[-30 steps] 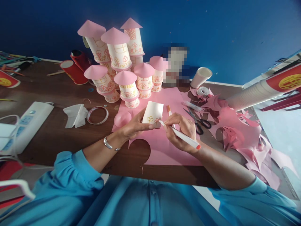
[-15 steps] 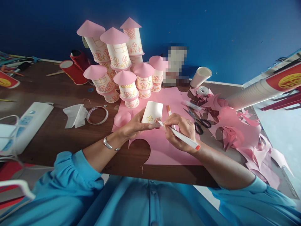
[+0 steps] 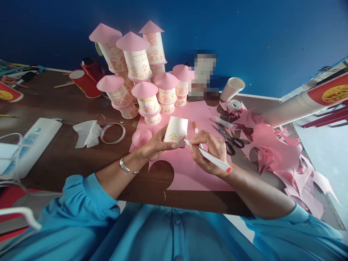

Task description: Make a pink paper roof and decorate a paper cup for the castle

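My left hand (image 3: pixel 157 145) is closed around a white paper cup (image 3: pixel 176 127), tilted above the pink paper sheet (image 3: pixel 195 177). Two small flowers, one yellow and one red-orange, are drawn near the cup's lower edge. In my right hand (image 3: pixel 208 150) is a white marker (image 3: pixel 214 160) with a red end, its tip at the red flower. A second marker (image 3: pixel 195 127) with an orange-brown end lies on the pink sheet, partly behind my right hand. To the right rest black-handled scissors (image 3: pixel 230 142). A round pink paper piece (image 3: pixel 141 137) lies by my left hand.
Several cup towers (image 3: pixel 148 96) with pink cone roofs stand at the back. Left are a tape roll (image 3: pixel 112 133), crumpled white paper (image 3: pixel 88 133) and a power strip (image 3: pixel 35 145). Pink scraps (image 3: pixel 282 145), a cup stack (image 3: pixel 293 107) and a single cup (image 3: pixel 232 89) are right.
The marker tip has shifted very slightly at the red flower, and the cup has moved a touch. Everything else stays in place.
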Available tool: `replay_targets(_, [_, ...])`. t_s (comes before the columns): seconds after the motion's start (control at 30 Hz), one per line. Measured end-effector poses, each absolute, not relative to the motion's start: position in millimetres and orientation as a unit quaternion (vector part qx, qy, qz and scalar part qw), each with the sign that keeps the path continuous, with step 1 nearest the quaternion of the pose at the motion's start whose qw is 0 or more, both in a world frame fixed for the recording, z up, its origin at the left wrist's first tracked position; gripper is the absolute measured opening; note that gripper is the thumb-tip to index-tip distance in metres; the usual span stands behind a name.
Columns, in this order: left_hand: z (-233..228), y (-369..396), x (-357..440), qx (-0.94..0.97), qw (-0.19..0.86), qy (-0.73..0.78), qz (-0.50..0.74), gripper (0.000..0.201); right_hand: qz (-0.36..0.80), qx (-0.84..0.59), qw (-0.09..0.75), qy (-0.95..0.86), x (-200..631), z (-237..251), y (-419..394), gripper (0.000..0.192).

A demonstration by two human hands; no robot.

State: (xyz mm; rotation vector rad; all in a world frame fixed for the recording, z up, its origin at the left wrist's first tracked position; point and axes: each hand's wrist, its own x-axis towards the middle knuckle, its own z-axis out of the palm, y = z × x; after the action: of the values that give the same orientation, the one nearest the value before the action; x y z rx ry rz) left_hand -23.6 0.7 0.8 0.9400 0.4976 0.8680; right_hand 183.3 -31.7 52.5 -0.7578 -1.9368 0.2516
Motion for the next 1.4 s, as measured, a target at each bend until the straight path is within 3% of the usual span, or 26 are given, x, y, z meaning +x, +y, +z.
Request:
replay_targets(0.83, [6.2, -1.7, -21.4, 0.440, 0.761, 0.249, 0.407, 0.058, 0.125, -0.311, 0.501, -0.798, 181.7, 49.2, -33.8, 0.024])
replay_targets(1.07, [6.4, -1.1, -22.2, 0.431, 0.767, 0.254, 0.402, 0.060, 0.172, -0.282, 0.543, -0.772, 186.9, 53.1, -34.7, 0.017])
replay_targets(1.27, [4.1, 0.6, -21.6, 0.428, 0.761, 0.228, 0.431, 0.071, 0.209, -0.351, 0.566, -0.717, 186.9, 43.2, -33.1, 0.009])
replay_targets(1.4, [7.1, 0.7, -20.5, 0.424, 0.766, 0.207, 0.436, 0.065, 0.233, -0.362, 0.573, -0.697, 186.5, 35.9, -30.4, 0.012])
